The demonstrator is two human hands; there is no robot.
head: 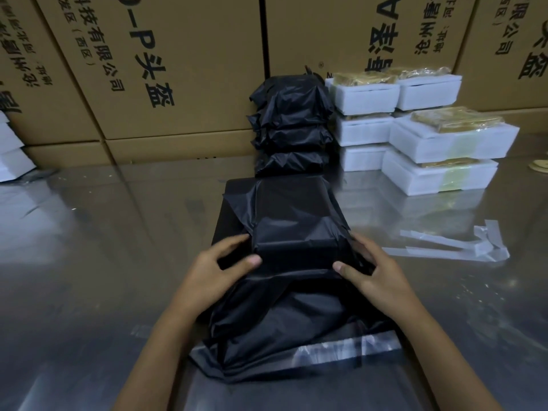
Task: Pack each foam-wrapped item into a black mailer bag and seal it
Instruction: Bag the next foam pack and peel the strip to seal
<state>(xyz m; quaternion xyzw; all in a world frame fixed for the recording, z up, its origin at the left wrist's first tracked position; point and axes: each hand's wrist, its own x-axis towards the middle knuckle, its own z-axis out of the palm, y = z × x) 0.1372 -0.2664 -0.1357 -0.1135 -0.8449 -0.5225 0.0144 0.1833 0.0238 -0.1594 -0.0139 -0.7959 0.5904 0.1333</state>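
Gripping the black mailer bag (296, 295) from both sides: the left hand (213, 271) has its thumb on top and its fingers curled into the plastic at 9 o'clock of the boxy lump, and the right hand (373, 277) mirrors it at 3 o'clock, thumb pressing down and fingers bunched in the film. The item inside looks pushed to the far end, and the bag's open mouth with its shiny adhesive strip (350, 350) trails toward 6 o'clock on the steel table (89, 262).

My take on doing this bit right: pull the slack snug around the box, keep the corners square, then fold the flap flat so the strip lands on smooth plastic with no wrinkles.

Count-wise: roughly four sealed black parcels (292, 126) stacked at 12 o'clock, about six white foam boxes (444, 140) at 1 to 2 o'clock (hard to be sure), and some peeled clear liner strips (462, 247) at 3 o'clock. Cardboard cartons (148, 69) line the back.
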